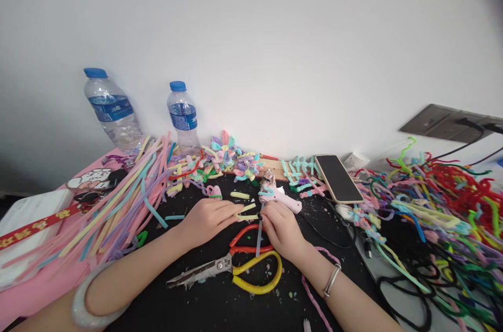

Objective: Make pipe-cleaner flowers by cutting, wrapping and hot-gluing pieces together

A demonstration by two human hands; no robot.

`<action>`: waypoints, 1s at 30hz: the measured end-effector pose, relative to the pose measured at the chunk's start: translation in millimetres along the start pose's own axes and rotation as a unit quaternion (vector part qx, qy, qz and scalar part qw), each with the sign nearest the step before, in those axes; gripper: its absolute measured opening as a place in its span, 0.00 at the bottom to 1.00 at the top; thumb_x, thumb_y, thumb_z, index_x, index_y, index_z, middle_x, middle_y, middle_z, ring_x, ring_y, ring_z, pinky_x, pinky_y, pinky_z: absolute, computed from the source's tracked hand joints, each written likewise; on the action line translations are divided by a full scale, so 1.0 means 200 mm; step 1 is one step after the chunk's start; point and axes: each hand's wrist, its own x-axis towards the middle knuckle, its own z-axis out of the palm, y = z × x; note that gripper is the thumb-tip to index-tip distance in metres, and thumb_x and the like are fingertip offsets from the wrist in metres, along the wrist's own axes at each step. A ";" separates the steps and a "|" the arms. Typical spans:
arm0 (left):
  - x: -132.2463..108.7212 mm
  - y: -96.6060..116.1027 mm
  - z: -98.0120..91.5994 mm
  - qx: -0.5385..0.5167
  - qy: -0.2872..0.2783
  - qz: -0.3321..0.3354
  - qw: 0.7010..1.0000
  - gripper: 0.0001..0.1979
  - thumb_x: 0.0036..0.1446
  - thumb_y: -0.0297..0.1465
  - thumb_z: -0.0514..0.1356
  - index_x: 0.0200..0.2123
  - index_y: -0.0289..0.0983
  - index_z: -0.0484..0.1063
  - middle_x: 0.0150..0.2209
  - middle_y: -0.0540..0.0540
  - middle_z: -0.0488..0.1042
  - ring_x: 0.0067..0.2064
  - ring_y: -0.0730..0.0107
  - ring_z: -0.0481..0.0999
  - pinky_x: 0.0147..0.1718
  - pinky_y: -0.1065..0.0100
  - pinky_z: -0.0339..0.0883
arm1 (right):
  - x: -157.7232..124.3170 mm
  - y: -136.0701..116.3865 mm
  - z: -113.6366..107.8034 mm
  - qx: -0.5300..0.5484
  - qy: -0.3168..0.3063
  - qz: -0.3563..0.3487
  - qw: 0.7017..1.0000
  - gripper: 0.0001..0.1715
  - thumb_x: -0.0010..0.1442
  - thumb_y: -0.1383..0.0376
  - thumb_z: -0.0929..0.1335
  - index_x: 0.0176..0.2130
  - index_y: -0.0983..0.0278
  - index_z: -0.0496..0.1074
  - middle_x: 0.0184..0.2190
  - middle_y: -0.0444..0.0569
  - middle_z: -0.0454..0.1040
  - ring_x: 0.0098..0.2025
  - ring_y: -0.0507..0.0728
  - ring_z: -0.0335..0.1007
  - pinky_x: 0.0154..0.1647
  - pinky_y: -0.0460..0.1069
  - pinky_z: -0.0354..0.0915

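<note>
Seen from the person's head, both hands meet over a black mat (220, 306), just beyond the scissors (231, 266) with red and yellow handles that lie flat on it. The left hand (206, 219) pinches a short yellow pipe cleaner (247, 211) between its fingertips, a pale bangle (84, 300) on that wrist. The right hand (281, 230) is curled shut around a thin grey stick (258, 238), probably a glue stick, though it is too slim to be sure; its lower end reaches the scissors' red handle. A pink glue gun (280, 198) lies just past the scissors, behind the right hand. Farther back stand two water bottles (183, 117) against the wall, left of the scissors, and a phone (338, 178) lies to their right. Loose pipe cleaners (444, 206) are heaped on either side.
</note>
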 end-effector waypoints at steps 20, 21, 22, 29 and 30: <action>0.00 0.00 0.00 -0.011 -0.004 -0.005 1.000 0.13 0.66 0.32 0.52 0.42 0.36 0.76 0.35 0.45 0.83 0.34 0.67 0.82 0.33 0.70 0.74 | 0.00 0.01 0.01 0.013 0.002 0.018 1.000 0.15 0.67 0.69 0.56 0.32 0.63 0.65 0.26 0.47 0.68 0.29 0.55 0.62 0.29 0.49 0.60; 0.00 0.00 0.01 -0.012 -0.004 -0.007 1.000 0.13 0.66 0.32 0.52 0.43 0.36 0.77 0.34 0.45 0.83 0.33 0.68 0.82 0.33 0.70 0.74 | 0.00 0.01 0.01 0.014 0.003 0.019 1.000 0.14 0.67 0.69 0.56 0.32 0.63 0.65 0.26 0.47 0.68 0.29 0.55 0.62 0.29 0.49 0.60; 0.00 0.00 0.01 -0.013 -0.003 -0.008 1.000 0.13 0.66 0.32 0.52 0.42 0.36 0.77 0.34 0.45 0.83 0.33 0.68 0.82 0.33 0.70 0.74 | 0.00 0.01 0.01 0.014 0.003 0.019 1.000 0.14 0.67 0.69 0.56 0.32 0.63 0.65 0.26 0.47 0.68 0.29 0.55 0.62 0.29 0.49 0.60; 0.00 0.01 0.00 -0.006 -0.001 -0.006 1.000 0.13 0.67 0.33 0.52 0.40 0.36 0.77 0.33 0.46 0.83 0.32 0.68 0.82 0.30 0.70 0.72 | 0.00 0.01 0.01 0.018 0.002 0.018 1.000 0.15 0.67 0.69 0.56 0.31 0.63 0.65 0.26 0.47 0.67 0.29 0.55 0.62 0.29 0.49 0.59; 0.00 0.00 0.00 -0.005 -0.001 -0.006 1.000 0.13 0.67 0.33 0.52 0.40 0.36 0.77 0.33 0.46 0.83 0.31 0.68 0.82 0.30 0.71 0.72 | 0.00 0.01 0.01 0.018 0.003 0.017 1.000 0.15 0.67 0.69 0.56 0.31 0.63 0.65 0.26 0.47 0.67 0.29 0.55 0.61 0.29 0.49 0.59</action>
